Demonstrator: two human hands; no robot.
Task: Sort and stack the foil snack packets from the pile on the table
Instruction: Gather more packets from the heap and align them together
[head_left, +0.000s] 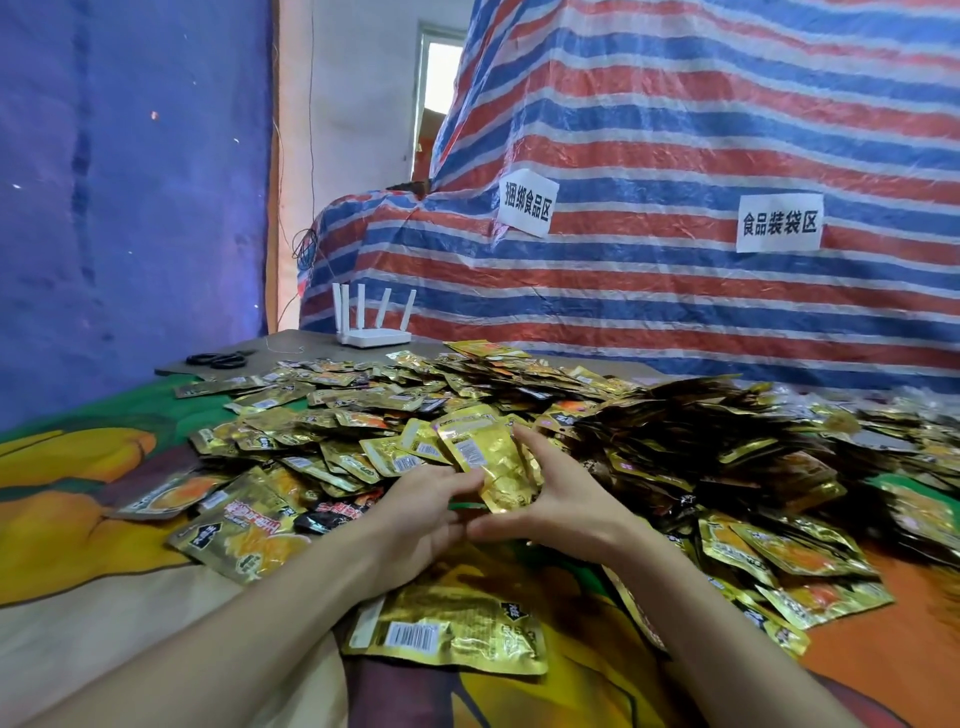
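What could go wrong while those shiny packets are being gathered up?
1. The slick gold packets held between the left hand and right hand might slide out of the grip.
2. The dark heap beside the right hand looks steep; a nudge could spill it into the gold ones.

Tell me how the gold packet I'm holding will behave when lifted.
Probably floppy: the gold packet looks thin and creased between the left hand and right hand. Its glossy foil suggests it is slippery and likely light.
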